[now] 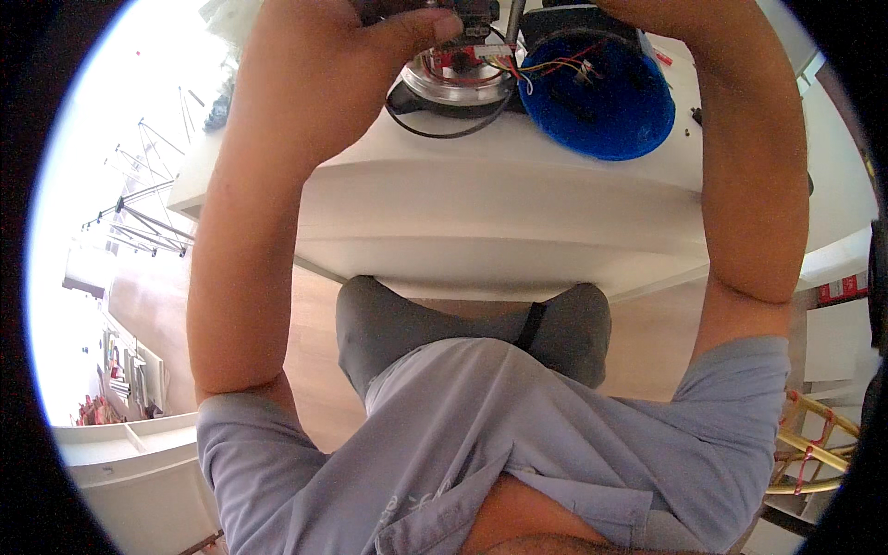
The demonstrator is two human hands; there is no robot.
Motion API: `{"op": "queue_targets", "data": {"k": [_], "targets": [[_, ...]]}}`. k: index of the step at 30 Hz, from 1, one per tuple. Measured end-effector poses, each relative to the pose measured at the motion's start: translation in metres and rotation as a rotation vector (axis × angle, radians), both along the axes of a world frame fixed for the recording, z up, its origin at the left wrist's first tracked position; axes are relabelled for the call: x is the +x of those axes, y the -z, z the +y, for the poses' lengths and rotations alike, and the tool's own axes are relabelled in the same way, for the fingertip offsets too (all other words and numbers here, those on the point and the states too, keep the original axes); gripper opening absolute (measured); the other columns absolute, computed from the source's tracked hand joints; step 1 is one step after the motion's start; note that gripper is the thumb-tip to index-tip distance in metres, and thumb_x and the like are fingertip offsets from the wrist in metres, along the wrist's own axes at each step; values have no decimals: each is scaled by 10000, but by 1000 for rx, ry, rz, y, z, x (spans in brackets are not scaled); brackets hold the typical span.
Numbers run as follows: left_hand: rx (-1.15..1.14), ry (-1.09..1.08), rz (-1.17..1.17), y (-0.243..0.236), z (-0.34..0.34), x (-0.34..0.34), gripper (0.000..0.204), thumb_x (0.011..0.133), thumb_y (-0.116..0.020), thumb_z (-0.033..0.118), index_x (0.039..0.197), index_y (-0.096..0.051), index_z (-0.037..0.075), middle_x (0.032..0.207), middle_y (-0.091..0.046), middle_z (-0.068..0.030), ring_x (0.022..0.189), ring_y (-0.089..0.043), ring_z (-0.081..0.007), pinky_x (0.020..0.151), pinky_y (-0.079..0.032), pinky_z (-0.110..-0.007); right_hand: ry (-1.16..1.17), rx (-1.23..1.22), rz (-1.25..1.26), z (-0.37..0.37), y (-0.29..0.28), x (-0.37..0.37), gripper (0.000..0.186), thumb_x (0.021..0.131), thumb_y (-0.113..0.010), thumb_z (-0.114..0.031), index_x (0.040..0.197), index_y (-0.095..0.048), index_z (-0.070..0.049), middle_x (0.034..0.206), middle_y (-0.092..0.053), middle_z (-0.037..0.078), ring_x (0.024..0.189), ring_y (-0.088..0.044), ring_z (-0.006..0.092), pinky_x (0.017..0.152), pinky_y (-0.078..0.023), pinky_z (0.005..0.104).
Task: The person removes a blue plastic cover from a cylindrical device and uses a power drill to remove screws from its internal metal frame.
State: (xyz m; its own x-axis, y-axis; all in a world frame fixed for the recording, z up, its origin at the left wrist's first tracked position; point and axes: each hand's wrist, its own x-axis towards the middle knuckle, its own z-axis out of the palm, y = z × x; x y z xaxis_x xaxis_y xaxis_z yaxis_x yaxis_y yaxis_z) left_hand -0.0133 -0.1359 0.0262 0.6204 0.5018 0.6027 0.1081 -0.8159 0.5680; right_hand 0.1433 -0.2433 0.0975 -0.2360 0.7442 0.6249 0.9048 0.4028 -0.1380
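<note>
At the top of the head view my left hand reaches over a table, its thumb pressed against a black part; its other fingers are mostly hidden. Just below that part stands a round silver metal unit with red inside, on a black base. A white connector with red, yellow and black wires hangs beside it. The wires stretch right, over a blue round dish-shaped piece. My right hand is cut off by the top edge near the blue piece, so its fingers do not show. A thin dark shaft rises between the two.
The white table has a curved-looking front edge close to my knees. A black cable loops over its top. Small black bits lie near my right forearm. Metal stands are at the left, a gold-coloured frame at the lower right.
</note>
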Motion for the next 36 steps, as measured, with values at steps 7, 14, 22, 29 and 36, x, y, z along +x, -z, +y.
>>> {"op": "queue_targets", "data": {"k": [7, 14, 22, 29, 36], "targets": [[-186, 109, 27, -5, 26, 2, 151, 875, -780, 31, 965, -680, -38, 832, -707, -89, 766, -662, -145, 680, -527, -303, 26, -27, 16, -4, -2, -6, 248, 875, -717, -38, 1105, -756, 46, 998, -769, 195, 906, -753, 260, 887, -597, 343], [38, -3, 7, -4, -2, 0, 131, 863, -767, 1, 967, -695, -34, 812, -704, -93, 725, -646, -137, 672, -519, -300, 1, 64, -61, 3, 5, 5, 241, 885, -718, -46, 1106, -756, 44, 1008, -767, 199, 910, -752, 268, 896, -595, 353], [-152, 33, -30, -3, 7, 4, 123, 874, -751, -14, 978, -688, -27, 824, -721, -93, 732, -669, -136, 662, -535, -298, 371, 78, 95, 17, 11, -34, 238, 885, -712, -27, 1109, -756, 43, 996, -767, 197, 897, -752, 259, 882, -597, 343], [204, 23, -1, 2, -3, -5, 155, 887, -766, 25, 1004, -680, -28, 784, -711, -90, 711, -663, -131, 638, -527, -300, 1, 52, -36, 1, 5, 4, 241, 874, -721, -33, 1098, -758, 48, 982, -768, 198, 882, -752, 265, 881, -597, 341], [-82, 45, -21, 5, 19, 3, 170, 858, -792, 23, 967, -667, -14, 750, -685, -73, 668, -638, -128, 604, -513, -295, -18, 43, -41, 2, 4, 3, 242, 856, -723, -29, 1081, -760, 52, 967, -765, 201, 869, -752, 265, 869, -597, 346]]}}
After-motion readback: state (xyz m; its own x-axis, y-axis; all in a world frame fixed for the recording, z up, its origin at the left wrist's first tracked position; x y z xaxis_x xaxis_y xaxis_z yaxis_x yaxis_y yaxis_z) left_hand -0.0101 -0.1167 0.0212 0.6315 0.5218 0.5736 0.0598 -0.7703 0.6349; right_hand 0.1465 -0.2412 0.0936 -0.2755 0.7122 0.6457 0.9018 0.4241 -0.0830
